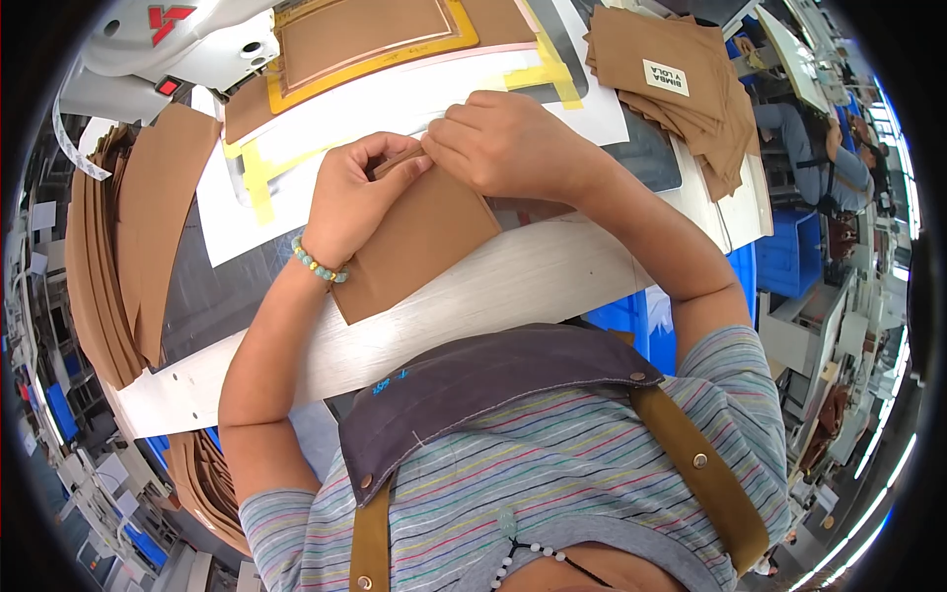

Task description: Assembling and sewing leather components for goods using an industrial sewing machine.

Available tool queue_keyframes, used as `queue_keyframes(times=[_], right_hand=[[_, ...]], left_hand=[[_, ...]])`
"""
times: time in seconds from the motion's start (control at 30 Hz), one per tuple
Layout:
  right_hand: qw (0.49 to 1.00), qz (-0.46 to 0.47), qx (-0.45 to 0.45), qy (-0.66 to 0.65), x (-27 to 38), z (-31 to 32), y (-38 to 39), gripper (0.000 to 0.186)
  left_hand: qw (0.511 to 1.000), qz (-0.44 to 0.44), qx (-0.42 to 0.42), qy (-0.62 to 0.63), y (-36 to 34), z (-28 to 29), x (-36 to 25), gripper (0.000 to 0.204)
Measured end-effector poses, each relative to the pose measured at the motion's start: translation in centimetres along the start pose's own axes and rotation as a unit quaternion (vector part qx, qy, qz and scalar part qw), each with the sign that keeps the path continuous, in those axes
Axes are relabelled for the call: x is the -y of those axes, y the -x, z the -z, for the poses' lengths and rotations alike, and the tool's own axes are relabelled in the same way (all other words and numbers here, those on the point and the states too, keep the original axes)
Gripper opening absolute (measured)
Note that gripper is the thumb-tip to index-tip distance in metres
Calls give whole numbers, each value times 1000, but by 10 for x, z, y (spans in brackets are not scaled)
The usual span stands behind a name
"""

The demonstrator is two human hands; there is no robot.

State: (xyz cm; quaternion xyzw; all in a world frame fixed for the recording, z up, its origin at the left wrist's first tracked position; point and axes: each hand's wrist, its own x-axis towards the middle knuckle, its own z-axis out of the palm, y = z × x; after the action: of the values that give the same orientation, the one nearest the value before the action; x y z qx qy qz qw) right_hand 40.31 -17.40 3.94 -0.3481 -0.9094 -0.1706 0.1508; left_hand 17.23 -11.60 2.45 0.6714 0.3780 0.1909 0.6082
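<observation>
Between my two hands is a flat brown leather-like panel (419,247), tilted over the near edge of the table. My left hand (360,192), with a beaded bracelet on its wrist, is closed on the panel's upper edge, thumb on top. My right hand (498,143) has its fingers bunched and pinched at the same edge, its fingertips touching those of the left. What exactly lies inside the right pinch is hidden. Just beyond the hands, a brown sheet inside a yellow frame (472,28) lies on white paper (222,232) with yellow tape.
A white machine (168,49) with a red switch stands at the far left. Stacked brown panels (148,227) lie at the left, and another brown pile (681,79) with a pale label is at the far right. Blue bins (791,252) and a seated person (814,148) are off to the right.
</observation>
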Motion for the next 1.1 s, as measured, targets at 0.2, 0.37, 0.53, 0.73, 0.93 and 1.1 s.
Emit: queue_keyframes(times=[0.2, 0.37, 0.53, 0.73, 0.93, 1.1], right_hand=[[1000, 7, -25, 17, -1, -5, 1, 14], [998, -15, -64, -19, -1, -7, 4, 11], [998, -11, -68, -7, -1, -5, 9, 13], [976, -114, -116, -146, -1, 0, 8, 23], [822, -294, -65, -483, 3, -2, 10, 24], [781, -330, -70, -525, 5, -4, 8, 22]], left_hand=[[999, -27, -24, -4, 0, -3, 5, 22], [994, -67, -49, -69, -2, -5, 6, 18], [994, -56, -57, -80, -1, -7, 3, 18], [995, -80, -47, -34, 0, -6, 8, 19], [998, -43, -28, 39, 0, 0, 8, 19], [997, -60, -12, 44, 2, 4, 5, 21]])
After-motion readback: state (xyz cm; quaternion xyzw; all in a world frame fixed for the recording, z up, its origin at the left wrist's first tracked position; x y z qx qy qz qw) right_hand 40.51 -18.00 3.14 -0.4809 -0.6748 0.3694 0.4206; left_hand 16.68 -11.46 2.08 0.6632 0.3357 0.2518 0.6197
